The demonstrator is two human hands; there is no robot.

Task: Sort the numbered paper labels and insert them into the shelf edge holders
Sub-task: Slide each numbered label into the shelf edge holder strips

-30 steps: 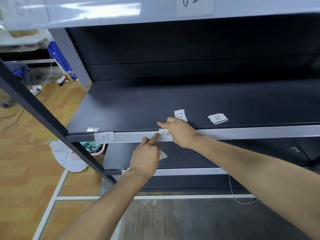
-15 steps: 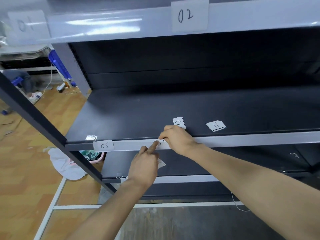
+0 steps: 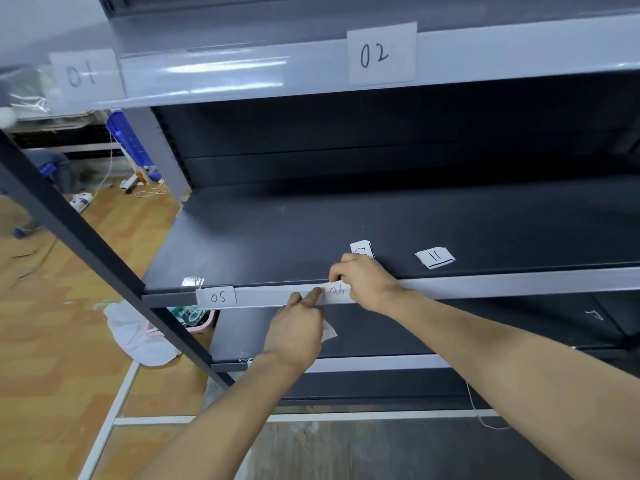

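Note:
The paper label marked 06 [image 3: 336, 292] sits in the grey edge holder [image 3: 270, 296] of the middle shelf. My right hand [image 3: 369, 282] pinches its top edge from above. My left hand [image 3: 298, 327] comes from below, and its straight index finger presses the label's left end. Label 05 [image 3: 218, 296] is seated in the same holder further left. Labels 01 [image 3: 81, 75] and 02 [image 3: 375, 55] sit in the top shelf's holder. Loose label 11 [image 3: 435, 258] lies on the dark shelf board [image 3: 277, 237]. Another loose label [image 3: 362, 248] lies partly hidden behind my right hand.
A white paper corner [image 3: 329, 332] shows beside my left hand; whether it is held I cannot tell. A dark diagonal frame bar [image 3: 86, 244] crosses at the left. A white cloth [image 3: 138, 334] and a pink basket [image 3: 201, 327] lie on the wooden floor.
My right hand's fingers have curled down onto the top of label 06, and my left index finger has slid up against its left end. The view has tilted upward.

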